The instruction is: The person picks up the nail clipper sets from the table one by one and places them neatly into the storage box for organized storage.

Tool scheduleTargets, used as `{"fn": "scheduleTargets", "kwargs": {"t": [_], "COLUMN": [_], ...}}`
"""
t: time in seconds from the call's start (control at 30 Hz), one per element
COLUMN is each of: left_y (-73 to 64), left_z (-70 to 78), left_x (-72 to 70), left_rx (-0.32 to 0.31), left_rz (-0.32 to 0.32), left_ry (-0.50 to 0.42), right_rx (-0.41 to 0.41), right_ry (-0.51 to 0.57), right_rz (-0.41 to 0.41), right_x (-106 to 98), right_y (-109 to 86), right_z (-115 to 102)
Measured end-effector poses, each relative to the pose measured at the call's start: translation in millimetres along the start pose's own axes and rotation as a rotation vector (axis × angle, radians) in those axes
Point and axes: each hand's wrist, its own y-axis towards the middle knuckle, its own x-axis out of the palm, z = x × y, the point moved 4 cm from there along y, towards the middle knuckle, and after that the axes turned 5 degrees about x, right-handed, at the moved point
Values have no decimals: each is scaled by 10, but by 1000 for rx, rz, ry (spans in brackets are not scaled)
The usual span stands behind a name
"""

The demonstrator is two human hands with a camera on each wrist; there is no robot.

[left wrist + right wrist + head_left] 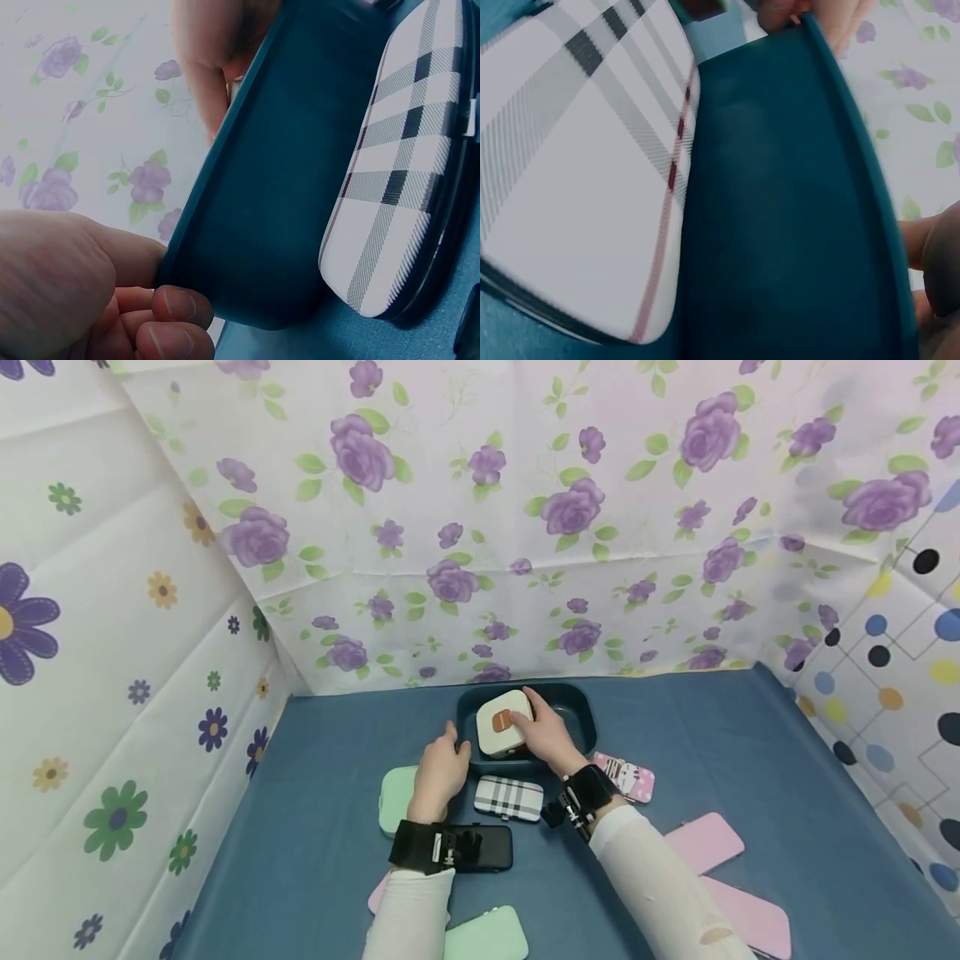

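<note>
A dark teal rectangular bin stands at the back of the table. My left hand pinches its left rim, with fingertips on the outer wall in the left wrist view. Inside the bin, my right hand grips a small cream case with rounded corners and an orange-brown label, thumb on its top. The right wrist view shows the bin's wall hiding most of that case. Just in front of the bin lies a black-and-white plaid case.
A black case and a mint green case lie near the left wrist. Another mint case is at the front. On the right are a patterned pink case and two plain pink cases. Floral cloth walls stand behind.
</note>
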Motion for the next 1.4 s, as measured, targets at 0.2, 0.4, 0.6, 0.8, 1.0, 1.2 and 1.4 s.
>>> {"fn": "scheduleTargets", "kwargs": {"t": [0.2, 0.4, 0.6, 0.8, 1.0, 1.2, 1.4], "left_y": [-10, -3, -1, 14, 15, -8, -5], "left_z": [-10, -15, 11, 14, 15, 17, 34], "left_x": [2, 16, 20, 16, 12, -10, -7], "left_rx": [-1, -7, -3, -18, -15, 14, 5], "left_rz": [1, 7, 9, 15, 13, 13, 11], "left_ry": [0, 3, 1, 3, -9, -21, -29], "right_rx": [-4, 10, 22, 22, 32, 9, 1], "right_ry": [-60, -146, -395, -499, -529, -564, -576], "right_rz": [43, 66, 76, 109, 124, 155, 192], "right_x": [46, 72, 107, 136, 155, 179, 179], "right_y": [1, -3, -20, -30, -37, -13, -2], "right_z": [-21, -19, 9, -13, -13, 18, 47]}}
